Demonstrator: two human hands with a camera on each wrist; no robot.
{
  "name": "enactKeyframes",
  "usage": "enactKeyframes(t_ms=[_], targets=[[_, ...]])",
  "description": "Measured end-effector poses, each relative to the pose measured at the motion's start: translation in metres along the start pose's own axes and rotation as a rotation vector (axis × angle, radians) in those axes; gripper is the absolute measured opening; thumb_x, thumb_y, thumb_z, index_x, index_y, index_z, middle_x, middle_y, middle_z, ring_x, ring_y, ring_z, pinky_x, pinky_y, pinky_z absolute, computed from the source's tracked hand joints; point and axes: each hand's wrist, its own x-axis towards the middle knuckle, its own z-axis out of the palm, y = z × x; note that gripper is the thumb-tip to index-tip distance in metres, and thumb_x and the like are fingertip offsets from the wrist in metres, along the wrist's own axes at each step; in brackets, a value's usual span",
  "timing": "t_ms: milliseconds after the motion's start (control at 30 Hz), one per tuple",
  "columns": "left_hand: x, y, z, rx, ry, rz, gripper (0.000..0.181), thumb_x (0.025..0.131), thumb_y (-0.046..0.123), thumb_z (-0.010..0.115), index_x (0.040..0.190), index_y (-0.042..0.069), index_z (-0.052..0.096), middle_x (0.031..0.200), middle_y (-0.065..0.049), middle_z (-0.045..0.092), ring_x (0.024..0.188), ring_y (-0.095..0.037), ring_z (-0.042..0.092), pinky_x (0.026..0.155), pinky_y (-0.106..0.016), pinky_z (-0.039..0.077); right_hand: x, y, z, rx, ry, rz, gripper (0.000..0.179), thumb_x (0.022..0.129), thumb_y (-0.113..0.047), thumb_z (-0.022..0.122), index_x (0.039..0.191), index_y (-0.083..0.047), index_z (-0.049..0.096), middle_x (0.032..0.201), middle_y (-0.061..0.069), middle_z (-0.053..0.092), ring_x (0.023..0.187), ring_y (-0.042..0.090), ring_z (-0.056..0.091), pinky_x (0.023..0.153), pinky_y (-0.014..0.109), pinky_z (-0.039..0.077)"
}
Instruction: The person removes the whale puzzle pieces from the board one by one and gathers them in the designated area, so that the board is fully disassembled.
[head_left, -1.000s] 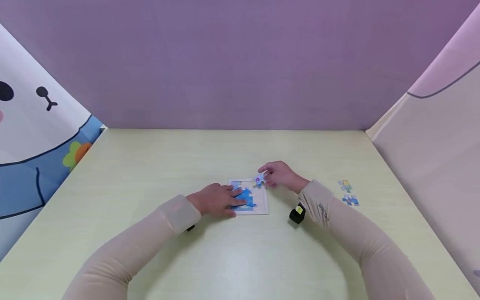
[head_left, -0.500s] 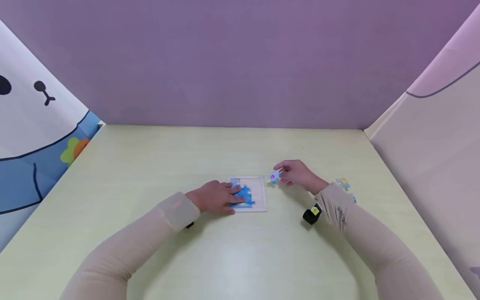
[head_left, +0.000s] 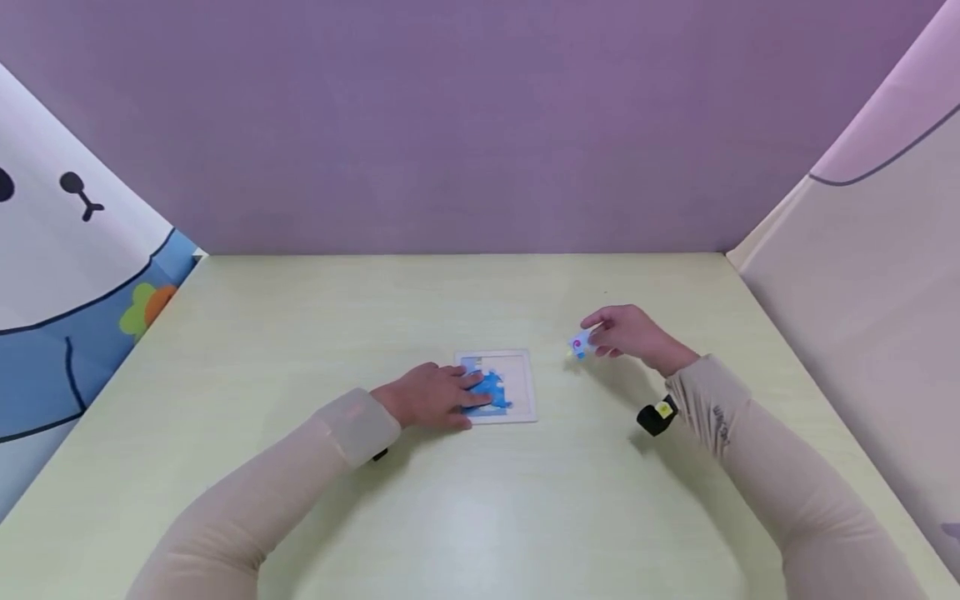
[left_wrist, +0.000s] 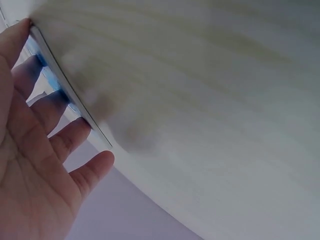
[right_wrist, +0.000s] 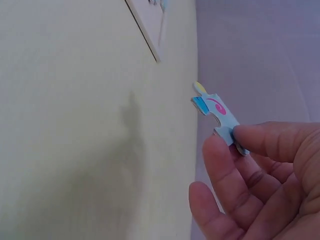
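A square jigsaw puzzle tray [head_left: 531, 400] with a pale rim lies mid-table, its left part filled with blue pieces [head_left: 495, 390]. Spread over that left side, my left hand [head_left: 431, 396] rests with straight fingers; in the left wrist view its fingertips [left_wrist: 80, 127] touch the tray. Above the table, right of the tray, my right hand [head_left: 633, 335] pinches a puzzle piece [right_wrist: 220, 111] between thumb and fingers. The piece is light blue with a pink swirl and a yellow tip. My left hand hides part of the filled area.
A pale wooden table [head_left: 337, 308] runs back to a purple wall [head_left: 465, 125]. Printed cloths hang at left [head_left: 75, 267] and right [head_left: 862, 292]. A black wrist camera [head_left: 657, 416] sits below my right wrist. The right sleeve [head_left: 750, 442] covers part of the table's right side.
My right hand has moved right and away from the tray, carrying the puzzle piece. Loose pieces at the right are now hidden behind the right arm. My left hand stays on the tray.
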Motion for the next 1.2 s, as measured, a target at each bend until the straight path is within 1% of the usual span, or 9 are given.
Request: enactKeyframes(t_ms=[200, 333, 433, 633, 767, 867, 933, 1033, 1200], targets=[[-0.001, 0.002, 0.001, 0.010, -0.004, -0.007, 0.052, 0.097, 0.043, 0.053, 0.146, 0.028, 0.043, 0.152, -0.004, 0.035, 0.139, -0.028, 0.033, 0.102, -0.047, 0.039, -0.009, 0.009, -0.019, -0.032, 0.047, 0.028, 0.034, 0.091, -0.009, 0.057, 0.122, 0.007, 0.057, 0.092, 0.007, 0.070, 0.083, 0.024, 0.067, 0.079, 0.041, 0.052], [-0.003, 0.003, 0.001, 0.018, 0.002, -0.003, 0.052, 0.097, 0.043, 0.053, 0.145, 0.028, 0.043, 0.151, -0.005, 0.036, 0.138, -0.029, 0.035, 0.101, -0.047, 0.040, -0.016, 0.018, -0.028, -0.042, 0.064, 0.040, 0.036, 0.092, -0.010, 0.057, 0.123, 0.008, 0.055, 0.100, 0.013, 0.069, 0.087, 0.028, 0.068, 0.081, 0.041, 0.052], [-0.004, 0.003, 0.001, 0.002, 0.005, -0.001, 0.052, 0.097, 0.042, 0.053, 0.145, 0.027, 0.044, 0.152, -0.005, 0.036, 0.138, -0.029, 0.034, 0.102, -0.048, 0.039, -0.019, 0.025, -0.034, -0.063, 0.078, 0.042, 0.037, 0.092, -0.009, 0.057, 0.124, 0.010, 0.054, 0.105, 0.018, 0.068, 0.088, 0.029, 0.068, 0.082, 0.041, 0.052], [-0.002, 0.001, 0.003, -0.020, 0.014, 0.001, 0.052, 0.097, 0.041, 0.053, 0.145, 0.027, 0.043, 0.152, -0.005, 0.036, 0.139, -0.030, 0.033, 0.101, -0.048, 0.039, -0.021, 0.035, -0.043, -0.115, 0.096, 0.070, 0.035, 0.092, -0.010, 0.057, 0.122, 0.010, 0.055, 0.099, 0.015, 0.068, 0.084, 0.028, 0.068, 0.079, 0.042, 0.051], [-0.002, 0.001, 0.006, -0.018, 0.015, -0.004, 0.051, 0.096, 0.041, 0.054, 0.145, 0.027, 0.044, 0.151, -0.005, 0.037, 0.138, -0.030, 0.034, 0.100, -0.047, 0.040, -0.021, 0.040, -0.044, -0.164, 0.103, 0.071, 0.034, 0.092, -0.010, 0.055, 0.120, 0.009, 0.056, 0.103, 0.019, 0.067, 0.082, 0.028, 0.068, 0.081, 0.044, 0.049], [-0.001, 0.002, 0.006, -0.013, 0.023, -0.001, 0.051, 0.096, 0.041, 0.054, 0.144, 0.027, 0.045, 0.151, -0.005, 0.038, 0.137, -0.030, 0.035, 0.098, -0.047, 0.042, -0.022, 0.044, -0.046, -0.191, 0.114, 0.072, 0.034, 0.092, -0.009, 0.055, 0.120, 0.010, 0.056, 0.105, 0.022, 0.066, 0.080, 0.026, 0.069, 0.079, 0.043, 0.050], [-0.001, 0.002, 0.006, -0.008, 0.028, 0.001, 0.051, 0.097, 0.042, 0.053, 0.144, 0.027, 0.045, 0.150, -0.005, 0.038, 0.137, -0.029, 0.036, 0.098, -0.046, 0.042, -0.022, 0.048, -0.047, -0.181, 0.119, 0.080, 0.035, 0.092, -0.008, 0.055, 0.120, 0.011, 0.055, 0.104, 0.022, 0.066, 0.079, 0.024, 0.068, 0.077, 0.042, 0.051], [-0.002, 0.002, 0.006, -0.006, 0.027, -0.007, 0.051, 0.097, 0.042, 0.053, 0.144, 0.027, 0.045, 0.150, -0.005, 0.038, 0.137, -0.029, 0.036, 0.098, -0.046, 0.042, -0.022, 0.051, -0.048, -0.141, 0.114, 0.101, 0.035, 0.092, -0.007, 0.056, 0.121, 0.012, 0.054, 0.100, 0.019, 0.067, 0.077, 0.020, 0.068, 0.075, 0.038, 0.051], [-0.002, 0.001, 0.007, -0.016, 0.012, -0.022, 0.051, 0.096, 0.042, 0.053, 0.144, 0.028, 0.045, 0.151, -0.004, 0.037, 0.138, -0.029, 0.035, 0.099, -0.047, 0.041, -0.022, 0.054, -0.048, -0.058, 0.089, 0.134, 0.038, 0.091, -0.004, 0.057, 0.123, 0.015, 0.051, 0.088, 0.006, 0.068, 0.073, 0.015, 0.066, 0.072, 0.033, 0.052]])
